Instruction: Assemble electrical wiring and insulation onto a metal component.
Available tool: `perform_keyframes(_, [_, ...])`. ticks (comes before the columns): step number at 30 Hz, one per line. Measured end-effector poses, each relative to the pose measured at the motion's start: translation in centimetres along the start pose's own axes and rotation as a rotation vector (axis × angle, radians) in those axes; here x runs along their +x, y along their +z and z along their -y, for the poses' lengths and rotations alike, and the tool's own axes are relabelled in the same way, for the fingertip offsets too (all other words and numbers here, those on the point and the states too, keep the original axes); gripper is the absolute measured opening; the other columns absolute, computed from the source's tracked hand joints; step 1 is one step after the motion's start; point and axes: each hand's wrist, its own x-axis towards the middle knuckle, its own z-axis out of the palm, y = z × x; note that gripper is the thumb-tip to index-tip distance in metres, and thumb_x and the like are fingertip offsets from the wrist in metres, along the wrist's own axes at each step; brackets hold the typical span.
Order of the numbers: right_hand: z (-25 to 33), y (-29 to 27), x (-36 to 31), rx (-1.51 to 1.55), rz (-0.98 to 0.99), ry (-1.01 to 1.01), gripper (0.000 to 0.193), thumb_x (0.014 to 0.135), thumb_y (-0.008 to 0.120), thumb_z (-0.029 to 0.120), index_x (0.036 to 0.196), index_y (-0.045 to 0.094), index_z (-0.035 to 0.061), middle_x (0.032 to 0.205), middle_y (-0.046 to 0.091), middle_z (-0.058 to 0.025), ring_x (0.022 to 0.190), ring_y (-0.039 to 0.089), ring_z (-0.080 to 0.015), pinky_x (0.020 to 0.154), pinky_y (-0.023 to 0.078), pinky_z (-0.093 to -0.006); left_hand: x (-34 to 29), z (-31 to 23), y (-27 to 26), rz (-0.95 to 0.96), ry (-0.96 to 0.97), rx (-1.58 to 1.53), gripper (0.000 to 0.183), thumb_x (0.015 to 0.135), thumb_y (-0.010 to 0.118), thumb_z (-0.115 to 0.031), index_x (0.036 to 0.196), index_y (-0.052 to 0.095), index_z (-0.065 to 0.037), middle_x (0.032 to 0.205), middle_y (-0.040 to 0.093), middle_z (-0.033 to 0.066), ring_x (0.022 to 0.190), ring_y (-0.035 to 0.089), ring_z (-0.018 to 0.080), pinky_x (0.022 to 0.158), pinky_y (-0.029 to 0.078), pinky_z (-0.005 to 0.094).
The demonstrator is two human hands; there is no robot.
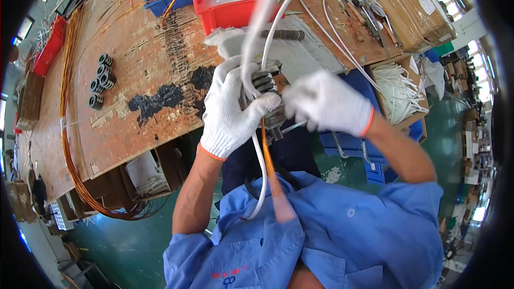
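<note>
My left hand [230, 104], in a white knit glove with an orange cuff, closes around a blurred white cable [247, 59]. Its thumb lies across the front of a slotted dark metal core [264, 83] at the table's near edge. A second white cable [266, 48] rises behind the core. Below, a white length [263, 176] and an orange-copper strand [267, 152], blurred toward its end, hang over the blue shirt. My right hand [332, 104], gloved alike, is just right of the core. Its fingers look curled, but motion smears them, so any grip is unclear.
Grey ring-shaped parts [101, 80] stand on the worn wooden table [118, 128]. Copper wire [67, 75] runs down its left side. Behind are a red bin [214, 13] and blue bin [171, 0]. Hand tools [369, 18] and a carton of white tubes [399, 93] are rightward.
</note>
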Motion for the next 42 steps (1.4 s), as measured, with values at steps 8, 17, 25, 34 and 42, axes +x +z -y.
perform_keyframes(8, [-3.7,9.7,-1.4,0.185,-0.135,-0.294,0.021,0.105,0.069,0.022,0.097,0.073,0.0034,0.084,0.072,-0.0093,0.067,0.068,-0.0215,0.055,0.052,-0.0366,0.3,-0.3,-0.8,0.155,-0.128,0.019,0.051,0.097,0.078,-0.04,0.125,0.069,0.002,0.135,0.067,0.0188,0.116,0.07,0.0317,0.101,0.057,0.0433])
perform_keyframes(17, [-49.8,19.9,-28.0,-0.687,0.133,0.747,0.027,0.097,0.065,0.027,0.113,0.081,0.0123,0.111,0.08,-0.0157,0.107,0.075,-0.0392,0.094,0.059,-0.0519,0.4,-0.1,0.7,0.043,-0.01,-0.01,0.051,0.095,0.084,-0.036,0.121,0.063,0.003,0.12,0.062,0.0214,0.102,0.066,0.0375,0.091,0.056,0.0479])
perform_keyframes(25, [-26.8,15.2,-8.9,0.074,-0.567,-0.034,0.038,0.109,0.063,0.025,0.137,0.066,-0.0016,0.117,0.079,-0.0141,0.103,0.078,-0.0308,0.092,0.06,-0.0395,-0.5,1.1,0.9,0.041,-0.094,-0.124,0.035,0.107,0.064,-0.02,0.133,0.059,0.004,0.143,0.056,0.0283,0.12,0.063,0.0429,0.103,0.052,0.0487])
perform_keyframes(34, [-3.2,7.6,-2.6,0.922,-0.062,0.012,0.033,0.116,0.057,0.024,0.098,0.071,0.0006,0.065,0.051,0.003,0.052,0.041,-0.0036,0.048,0.033,-0.0254,-0.8,0.5,2.2,-0.029,-0.136,-0.098,0.043,0.11,0.055,-0.015,0.148,0.05,0.004,0.155,0.046,0.0306,0.146,0.047,0.0467,0.122,0.039,0.0499])
perform_keyframes(42, [-5.0,13.9,-11.1,1.183,-0.147,-0.088,0.032,0.116,0.055,0.023,0.094,0.065,0.0027,0.063,0.046,0.006,0.05,0.038,-0.001,0.045,0.029,-0.024,1.1,-0.8,1.3,0.052,-0.349,-0.185,0.028,0.108,0.052,-0.021,0.116,0.067,0.002,0.13,0.063,0.0209,0.114,0.061,0.0347,0.099,0.051,0.0453])
